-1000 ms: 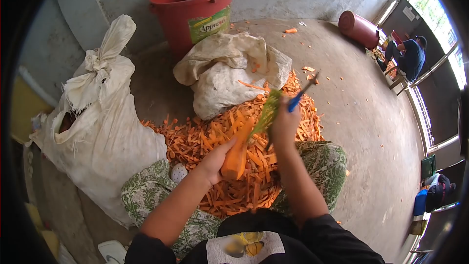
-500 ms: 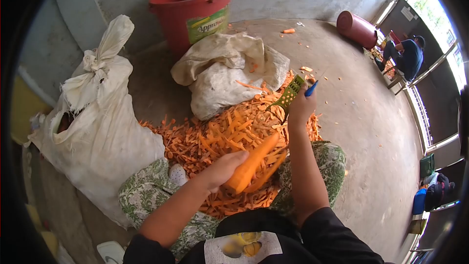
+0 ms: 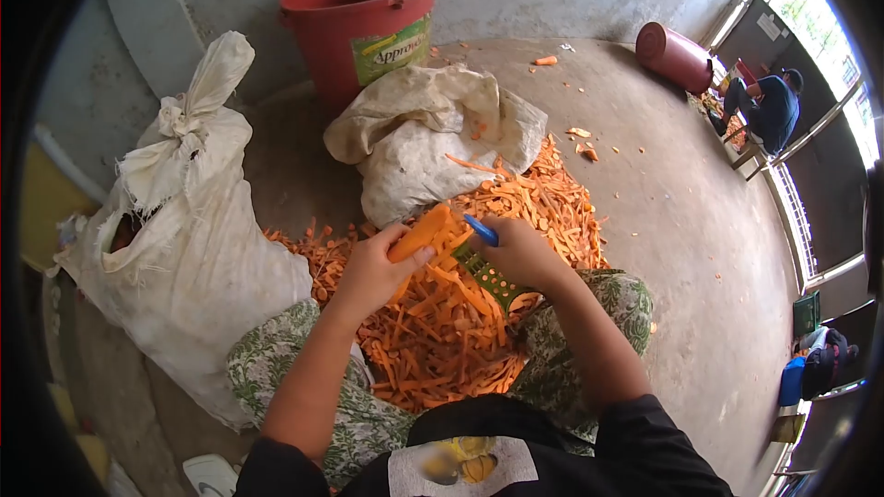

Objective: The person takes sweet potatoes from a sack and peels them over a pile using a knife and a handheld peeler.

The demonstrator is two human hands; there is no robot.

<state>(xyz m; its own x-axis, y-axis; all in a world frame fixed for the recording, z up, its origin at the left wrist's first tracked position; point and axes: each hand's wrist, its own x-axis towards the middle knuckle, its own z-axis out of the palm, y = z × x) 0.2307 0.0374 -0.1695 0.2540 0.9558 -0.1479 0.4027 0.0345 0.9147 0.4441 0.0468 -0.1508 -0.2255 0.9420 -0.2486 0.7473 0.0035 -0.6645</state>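
Note:
My left hand (image 3: 373,267) is closed around a large peeled carrot (image 3: 422,232), with the thumb along its near side. Facing it, my right hand (image 3: 520,256) grips a green perforated plastic peeler (image 3: 493,278). A blue piece (image 3: 481,230) pokes out above its fingers; whether it belongs to the peeler I cannot tell. The tool is close to the carrot's right end, but contact between them cannot be made out. Under both hands lies a heap of carrot peelings (image 3: 442,350), spread between my legs.
A crumpled white sack (image 3: 405,170) lies behind the heap, and a tied, full sack (image 3: 207,267) stands at the left. A red tub (image 3: 318,46) stands by the wall. Carrot scraps (image 3: 545,61) dot the floor. Far right, a person (image 3: 772,110) sits near a tipped red barrel (image 3: 672,55).
My left hand has moved up and away from me with the carrot, which is turned. My right hand has come down and left with the peeler, toward the carrot.

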